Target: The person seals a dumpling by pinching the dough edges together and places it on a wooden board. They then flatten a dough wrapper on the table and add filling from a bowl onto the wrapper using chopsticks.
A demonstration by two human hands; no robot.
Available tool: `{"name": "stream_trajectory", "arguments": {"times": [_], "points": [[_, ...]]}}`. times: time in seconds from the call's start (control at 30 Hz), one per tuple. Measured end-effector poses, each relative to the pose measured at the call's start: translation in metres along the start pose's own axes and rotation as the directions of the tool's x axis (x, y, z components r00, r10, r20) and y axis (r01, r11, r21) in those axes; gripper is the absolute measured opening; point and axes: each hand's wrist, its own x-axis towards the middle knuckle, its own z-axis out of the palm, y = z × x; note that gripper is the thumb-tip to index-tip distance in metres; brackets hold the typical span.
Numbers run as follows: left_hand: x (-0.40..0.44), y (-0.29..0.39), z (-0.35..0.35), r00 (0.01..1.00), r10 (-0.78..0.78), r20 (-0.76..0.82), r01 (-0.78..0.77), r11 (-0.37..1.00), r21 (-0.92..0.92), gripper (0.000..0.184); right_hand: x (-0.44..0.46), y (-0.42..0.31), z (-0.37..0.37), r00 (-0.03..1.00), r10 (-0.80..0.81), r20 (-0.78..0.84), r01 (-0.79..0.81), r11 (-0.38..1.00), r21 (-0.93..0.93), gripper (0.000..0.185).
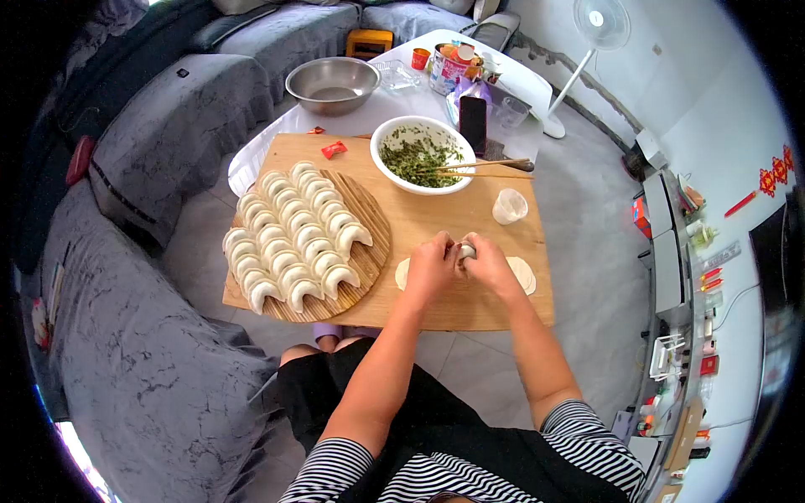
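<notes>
Between my two hands, just above the wooden board, is a dumpling, mostly covered by my fingers. My left hand and my right hand meet and press on it from both sides. A flat dough wrapper lies to the right of my right hand; another wrapper shows partly beside my left hand. On the round wooden board at left sit several rows of folded white dumplings. Beyond my hands stands a white bowl of green filling, with chopsticks across its rim.
A clear plastic cup stands right of the bowl. Behind it are a phone, a steel basin and a can of odds and ends. A red wrapper lies near the dumplings. A grey sofa borders the left.
</notes>
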Motion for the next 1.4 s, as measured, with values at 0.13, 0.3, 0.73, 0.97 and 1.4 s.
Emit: {"name": "stream_trajectory", "arguments": {"times": [0.13,0.3,0.73,0.97,1.4], "points": [[-0.002,-0.006,0.003,0.997,0.053,-0.065,-0.048,0.996,0.076,0.013,0.012,0.016,0.016,0.986,-0.03,-0.164,0.034,0.999,0.021,0.023],[-0.006,-0.005,0.0,0.993,0.058,-0.099,-0.048,0.994,0.103,0.013,0.013,-0.004,0.018,0.985,-0.04,-0.168,0.05,0.997,0.056,0.025],[0.013,0.035,-0.056,0.816,0.267,-0.513,-0.246,0.963,0.109,0.006,0.027,-0.051,0.06,0.789,-0.582,-0.2,0.55,0.812,-0.193,0.021],[0.019,0.055,-0.063,0.812,0.311,-0.494,-0.268,0.951,0.158,0.008,0.037,-0.072,0.107,0.897,-0.374,-0.235,0.44,0.805,0.399,0.019],[0.024,0.038,-0.07,0.805,0.274,-0.527,-0.233,0.962,0.144,0.008,0.043,-0.074,0.123,0.953,-0.237,-0.187,0.288,0.534,0.794,0.019]]}}
